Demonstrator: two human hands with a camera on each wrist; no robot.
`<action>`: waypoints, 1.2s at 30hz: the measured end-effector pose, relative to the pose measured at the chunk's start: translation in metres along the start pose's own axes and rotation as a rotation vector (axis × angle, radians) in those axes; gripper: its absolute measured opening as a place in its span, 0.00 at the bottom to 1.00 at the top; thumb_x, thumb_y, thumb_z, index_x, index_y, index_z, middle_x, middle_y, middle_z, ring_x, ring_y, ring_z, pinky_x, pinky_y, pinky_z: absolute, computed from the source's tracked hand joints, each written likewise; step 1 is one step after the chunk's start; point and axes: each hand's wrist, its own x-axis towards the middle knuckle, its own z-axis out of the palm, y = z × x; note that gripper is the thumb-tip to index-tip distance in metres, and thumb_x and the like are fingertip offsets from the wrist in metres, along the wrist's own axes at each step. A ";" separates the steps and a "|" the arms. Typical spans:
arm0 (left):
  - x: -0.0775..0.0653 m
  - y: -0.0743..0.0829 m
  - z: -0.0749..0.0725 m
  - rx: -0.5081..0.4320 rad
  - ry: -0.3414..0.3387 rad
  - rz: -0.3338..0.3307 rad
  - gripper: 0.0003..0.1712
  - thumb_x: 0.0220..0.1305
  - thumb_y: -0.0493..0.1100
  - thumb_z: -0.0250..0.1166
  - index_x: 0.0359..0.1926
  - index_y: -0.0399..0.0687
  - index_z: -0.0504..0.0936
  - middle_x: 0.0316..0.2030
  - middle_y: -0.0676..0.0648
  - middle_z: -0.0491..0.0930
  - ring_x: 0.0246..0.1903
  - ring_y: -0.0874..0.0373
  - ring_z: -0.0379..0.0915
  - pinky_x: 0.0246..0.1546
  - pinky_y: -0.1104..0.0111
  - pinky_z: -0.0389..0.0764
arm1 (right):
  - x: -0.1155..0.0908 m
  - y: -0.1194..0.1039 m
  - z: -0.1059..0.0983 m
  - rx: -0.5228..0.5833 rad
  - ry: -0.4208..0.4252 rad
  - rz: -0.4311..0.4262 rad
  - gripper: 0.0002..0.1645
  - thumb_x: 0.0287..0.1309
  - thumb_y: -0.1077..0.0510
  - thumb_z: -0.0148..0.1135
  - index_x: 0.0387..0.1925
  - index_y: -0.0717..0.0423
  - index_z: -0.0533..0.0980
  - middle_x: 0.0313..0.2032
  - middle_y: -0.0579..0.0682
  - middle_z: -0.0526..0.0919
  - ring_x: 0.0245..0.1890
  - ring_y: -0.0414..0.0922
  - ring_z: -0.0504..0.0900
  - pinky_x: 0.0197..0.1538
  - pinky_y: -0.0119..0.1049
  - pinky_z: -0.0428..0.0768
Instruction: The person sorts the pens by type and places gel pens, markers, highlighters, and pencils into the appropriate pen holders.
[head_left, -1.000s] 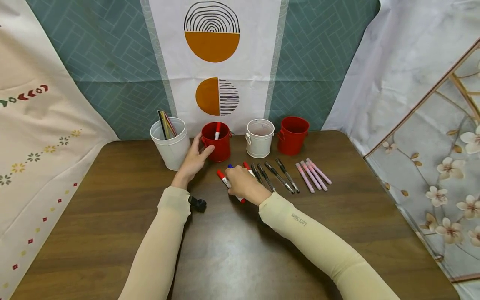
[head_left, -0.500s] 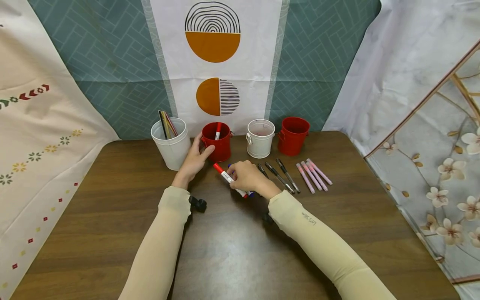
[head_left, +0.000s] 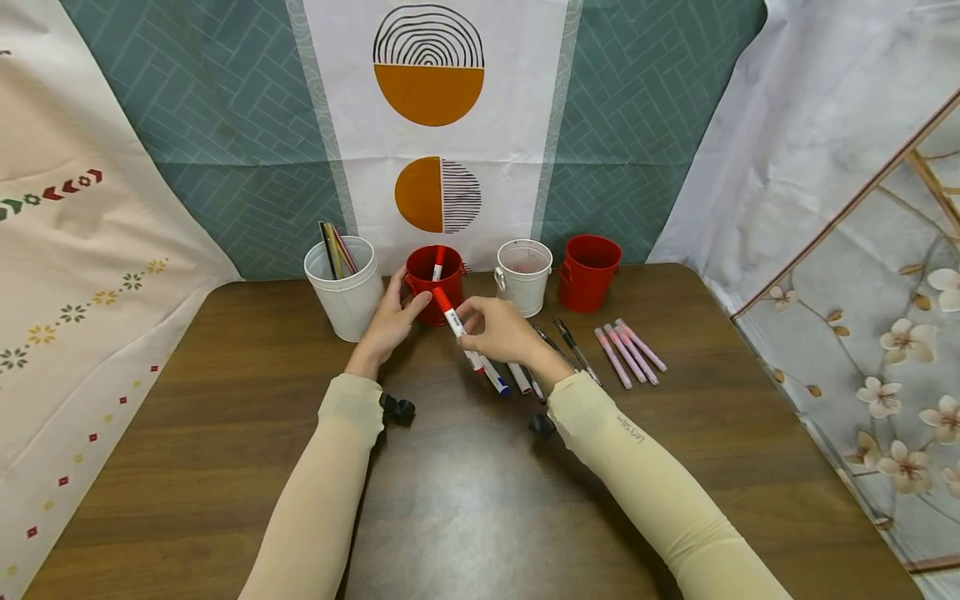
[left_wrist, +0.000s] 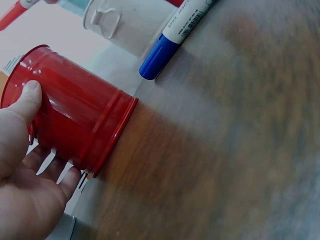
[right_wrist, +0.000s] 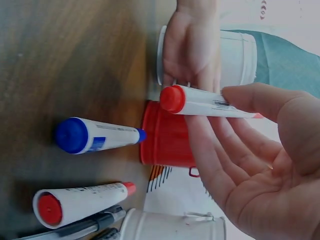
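Wooden table [head_left: 225, 467]: 4 buckets stand along its back, seemingly to leave the front free for the arms.
Large white bucket [head_left: 344, 307]: upright at the row's left end; slim coloured sticks [head_left: 332, 250] lean in it, poking out probably because they outreach its wall.
Left red bucket [left_wrist: 75, 107]: upright, next along, with 1 red-capped marker [head_left: 438, 268] showing at its mouth.
Right red bucket [head_left: 589, 279]: upright at the right end.
Small white bucket [head_left: 524, 287]: between the 2 red ones.
Left hand [head_left: 392, 323]: half curled round the left red bucket, thumb on its wall, presumably to steady it.
Right hand [head_left: 501, 332]: thumb and fingers nearly together, pinching the held red marker [head_left: 454, 325] along its barrel, perhaps to keep the cap end free.
Held red marker: tilted, cap uppermost, above the table and outside the left red bucket; contact with its wall I cannot tell.
Blue marker [right_wrist: 102, 136], loose red marker [right_wrist: 85, 202]: on the table, near the right hand.
Black pens [head_left: 573, 344]: partly hidden, count unclear.
Pink pens [head_left: 613, 358]: 4 lie together, likely grouped by kind.
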 end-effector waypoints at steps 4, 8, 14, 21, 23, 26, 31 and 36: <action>0.000 -0.001 0.001 -0.006 -0.004 0.010 0.45 0.78 0.39 0.63 0.85 0.46 0.48 0.82 0.37 0.53 0.82 0.39 0.47 0.81 0.47 0.52 | 0.002 -0.001 -0.006 0.035 0.060 -0.012 0.20 0.62 0.60 0.75 0.55 0.56 0.82 0.39 0.52 0.89 0.36 0.47 0.85 0.38 0.36 0.85; 0.004 -0.009 0.000 -0.008 -0.003 0.015 0.45 0.78 0.39 0.63 0.86 0.47 0.47 0.83 0.38 0.53 0.82 0.40 0.47 0.81 0.48 0.52 | 0.004 -0.002 -0.012 0.085 0.105 -0.021 0.21 0.63 0.61 0.74 0.56 0.57 0.81 0.40 0.53 0.88 0.37 0.47 0.86 0.40 0.37 0.86; 0.012 -0.025 -0.003 0.044 0.004 0.035 0.45 0.80 0.41 0.61 0.86 0.53 0.47 0.83 0.42 0.53 0.82 0.43 0.47 0.82 0.49 0.52 | 0.008 -0.004 -0.023 0.138 0.186 -0.040 0.21 0.65 0.61 0.73 0.58 0.59 0.81 0.42 0.54 0.89 0.38 0.48 0.87 0.44 0.38 0.87; 0.011 -0.027 -0.003 0.048 0.008 0.034 0.45 0.80 0.42 0.61 0.87 0.56 0.46 0.84 0.45 0.51 0.83 0.46 0.47 0.82 0.51 0.52 | 0.019 -0.011 -0.036 0.169 0.277 -0.049 0.24 0.65 0.61 0.72 0.61 0.59 0.80 0.43 0.55 0.90 0.39 0.51 0.89 0.46 0.40 0.88; 0.010 -0.025 -0.003 0.037 0.005 0.027 0.46 0.80 0.42 0.61 0.86 0.55 0.46 0.84 0.45 0.51 0.83 0.45 0.46 0.82 0.51 0.52 | 0.022 -0.014 -0.040 0.178 0.289 -0.051 0.24 0.65 0.61 0.72 0.61 0.60 0.79 0.44 0.56 0.89 0.40 0.52 0.89 0.48 0.41 0.88; 0.007 -0.018 -0.003 0.013 0.006 0.017 0.46 0.79 0.41 0.62 0.86 0.53 0.46 0.84 0.43 0.51 0.83 0.43 0.45 0.82 0.49 0.51 | 0.028 -0.020 -0.045 0.190 0.307 -0.064 0.24 0.65 0.62 0.72 0.61 0.60 0.79 0.45 0.57 0.89 0.42 0.53 0.89 0.50 0.41 0.88; -0.001 -0.003 0.000 -0.011 0.008 -0.001 0.46 0.79 0.39 0.62 0.86 0.48 0.46 0.84 0.41 0.50 0.83 0.41 0.45 0.82 0.48 0.50 | 0.039 -0.030 -0.051 0.229 0.335 -0.090 0.22 0.65 0.62 0.72 0.59 0.60 0.80 0.46 0.57 0.89 0.42 0.53 0.90 0.52 0.40 0.88; -0.001 -0.003 0.001 -0.001 0.009 -0.005 0.46 0.79 0.39 0.62 0.86 0.48 0.45 0.84 0.41 0.50 0.83 0.41 0.44 0.82 0.49 0.50 | 0.049 -0.038 -0.053 0.233 0.360 -0.106 0.22 0.66 0.61 0.72 0.60 0.58 0.79 0.46 0.56 0.89 0.41 0.51 0.90 0.48 0.38 0.89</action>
